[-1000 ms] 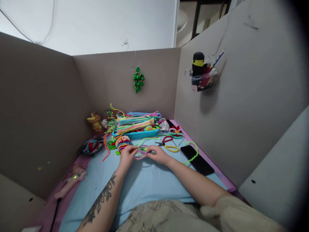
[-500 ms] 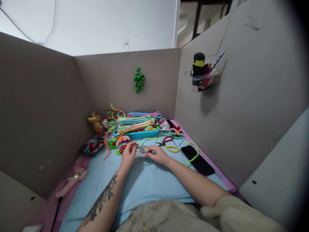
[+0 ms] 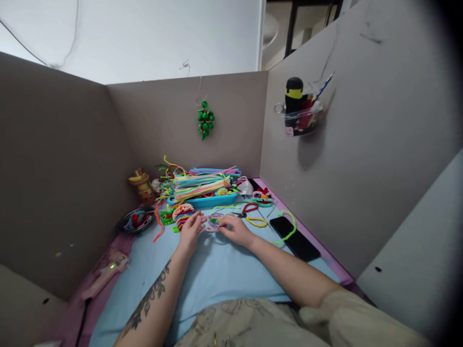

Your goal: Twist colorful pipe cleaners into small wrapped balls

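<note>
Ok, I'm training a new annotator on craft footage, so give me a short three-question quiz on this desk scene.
1. True or false: the black phone lies to the right of the right hand.
2. What are both hands working on? A) a loop of pipe cleaners B) the pink glue gun C) the scissors
3. Fill in: the bundle of straight pipe cleaners lies on a ____ tray.

Key: 1 true. 2 A: the left hand and the right hand meet at the loop on the blue mat. 3 blue.
</note>
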Action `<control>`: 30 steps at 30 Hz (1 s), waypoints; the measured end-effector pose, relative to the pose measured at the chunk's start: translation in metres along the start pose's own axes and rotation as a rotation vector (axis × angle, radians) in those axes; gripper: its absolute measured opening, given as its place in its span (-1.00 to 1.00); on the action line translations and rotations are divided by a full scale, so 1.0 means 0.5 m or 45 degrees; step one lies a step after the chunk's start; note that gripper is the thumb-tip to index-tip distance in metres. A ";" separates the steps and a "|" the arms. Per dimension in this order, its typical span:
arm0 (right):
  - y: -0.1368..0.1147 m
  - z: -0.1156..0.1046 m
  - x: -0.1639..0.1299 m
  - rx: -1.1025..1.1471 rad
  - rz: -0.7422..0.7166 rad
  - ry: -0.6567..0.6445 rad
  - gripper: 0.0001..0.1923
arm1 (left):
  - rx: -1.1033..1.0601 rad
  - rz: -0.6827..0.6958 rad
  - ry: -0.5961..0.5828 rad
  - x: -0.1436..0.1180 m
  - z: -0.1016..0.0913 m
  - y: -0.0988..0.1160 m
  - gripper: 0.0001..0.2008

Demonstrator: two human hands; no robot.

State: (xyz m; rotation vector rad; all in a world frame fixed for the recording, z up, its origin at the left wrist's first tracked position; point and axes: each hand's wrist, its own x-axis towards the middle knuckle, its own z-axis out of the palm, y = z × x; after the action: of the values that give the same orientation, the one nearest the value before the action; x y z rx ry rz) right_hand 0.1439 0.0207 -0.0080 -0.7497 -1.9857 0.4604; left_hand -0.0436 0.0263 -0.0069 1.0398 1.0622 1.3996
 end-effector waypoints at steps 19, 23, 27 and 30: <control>-0.003 -0.001 -0.006 0.156 0.041 -0.274 -0.92 | 0.613 0.182 -0.204 -0.005 -0.013 0.005 -0.72; 0.010 -0.013 -0.002 0.004 -0.153 -0.375 -0.87 | 1.045 0.567 -0.292 -0.010 -0.016 0.010 -0.80; 0.018 -0.027 0.003 -0.219 -0.292 -0.415 -0.85 | 1.163 0.610 -0.425 -0.015 -0.020 0.020 -0.78; 0.018 -0.031 0.003 -0.285 -0.271 -0.396 -0.87 | 1.222 0.622 -0.436 -0.019 -0.018 0.018 -0.79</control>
State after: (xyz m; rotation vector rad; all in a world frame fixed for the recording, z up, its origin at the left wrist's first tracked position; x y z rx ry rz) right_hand 0.1595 0.0290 -0.0047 -0.6204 -2.4081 0.2402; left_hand -0.0538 0.0159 -0.0007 2.2650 1.2853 0.9678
